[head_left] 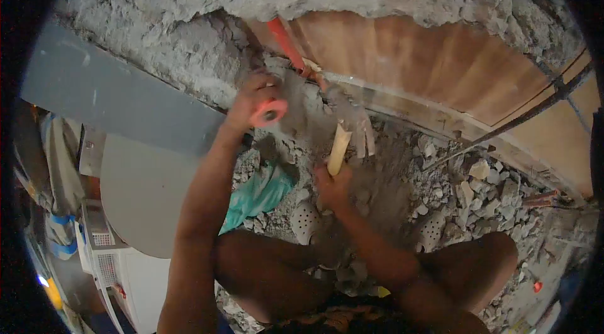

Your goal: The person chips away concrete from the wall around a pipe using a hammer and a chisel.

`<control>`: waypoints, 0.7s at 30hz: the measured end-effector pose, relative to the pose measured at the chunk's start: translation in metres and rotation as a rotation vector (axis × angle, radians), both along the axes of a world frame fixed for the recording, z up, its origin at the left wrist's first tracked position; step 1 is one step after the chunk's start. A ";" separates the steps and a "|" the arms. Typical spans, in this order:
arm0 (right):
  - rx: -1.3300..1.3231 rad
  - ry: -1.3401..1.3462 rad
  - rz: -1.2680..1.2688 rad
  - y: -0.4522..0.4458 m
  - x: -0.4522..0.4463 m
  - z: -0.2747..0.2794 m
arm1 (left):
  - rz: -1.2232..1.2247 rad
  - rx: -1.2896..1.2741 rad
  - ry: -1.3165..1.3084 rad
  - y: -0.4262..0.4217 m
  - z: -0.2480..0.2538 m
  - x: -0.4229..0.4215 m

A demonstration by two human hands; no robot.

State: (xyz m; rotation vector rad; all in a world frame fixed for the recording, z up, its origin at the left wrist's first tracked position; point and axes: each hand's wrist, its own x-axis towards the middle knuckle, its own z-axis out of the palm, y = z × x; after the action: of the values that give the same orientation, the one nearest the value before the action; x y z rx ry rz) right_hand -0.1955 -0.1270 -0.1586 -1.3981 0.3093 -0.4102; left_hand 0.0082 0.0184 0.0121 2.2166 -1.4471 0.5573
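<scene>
My left hand [255, 96] is closed round a chisel, whose round orange hand guard [270, 112] and dark struck end face me. The chisel's tip is hidden behind the hand, against the broken concrete [207, 50]. Lower and to the right, my right hand [333, 186] grips a hammer by its pale yellow handle [340, 152]. The hammer's head [360, 126] is smeared by motion and stands apart from the chisel. Beyond both hands, a red pipe [286, 44] slants down along the concrete's broken edge.
Rubble [484, 189] covers the ground at right. A brown wooden panel [434, 63] stands behind the gap, and a bent steel bar [509, 123] crosses it. A teal plastic bag [261, 192] lies between my arms. At left are a grey board [119, 91] and a round grey panel [145, 195].
</scene>
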 end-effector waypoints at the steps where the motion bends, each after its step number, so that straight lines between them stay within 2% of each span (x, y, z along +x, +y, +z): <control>1: -0.004 0.001 0.005 -0.001 -0.002 0.007 | -0.042 0.119 0.020 -0.016 -0.004 0.006; 2: -0.010 0.057 -0.021 -0.005 -0.005 0.023 | -0.085 0.236 0.040 -0.029 -0.007 0.008; 3: -0.018 0.109 -0.046 -0.010 -0.004 0.034 | -0.080 0.230 0.036 -0.040 -0.008 0.001; 5: -0.003 0.011 -0.101 -0.018 0.004 0.041 | -0.187 0.166 0.073 -0.057 -0.007 -0.014; 7: 0.027 -0.059 -0.164 -0.025 0.007 0.031 | -0.163 0.176 0.012 -0.059 0.005 -0.032; 9: -0.259 -0.026 -0.172 -0.040 0.012 0.010 | -0.125 0.183 -0.049 -0.057 0.016 -0.038; 10: -0.258 -0.027 -0.165 -0.042 0.012 0.008 | -0.091 0.088 -0.063 -0.053 0.023 -0.032; 12: 0.034 0.033 -0.148 -0.049 0.014 0.023 | -0.055 -0.003 -0.086 -0.040 0.033 -0.010; 14: -0.019 0.014 -0.129 -0.053 0.014 0.021 | 0.011 0.007 -0.238 -0.027 0.035 0.020; 16: -0.075 -0.003 -0.112 -0.053 0.008 0.024 | 0.047 -0.024 -0.221 -0.018 0.020 0.044; 18: -0.021 0.102 -0.101 -0.055 0.008 0.038 | 0.070 -0.066 -0.228 -0.034 0.027 0.047; 21: -0.050 0.012 -0.126 -0.051 0.007 0.023 | -0.149 -0.056 -0.098 -0.053 0.018 0.008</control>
State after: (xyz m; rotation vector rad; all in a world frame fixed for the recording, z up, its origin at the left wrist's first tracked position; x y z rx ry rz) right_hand -0.1881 -0.1785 -0.1361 -1.4346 0.4005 -0.5165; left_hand 0.0164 -0.0351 0.0301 2.0431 -1.6103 0.6560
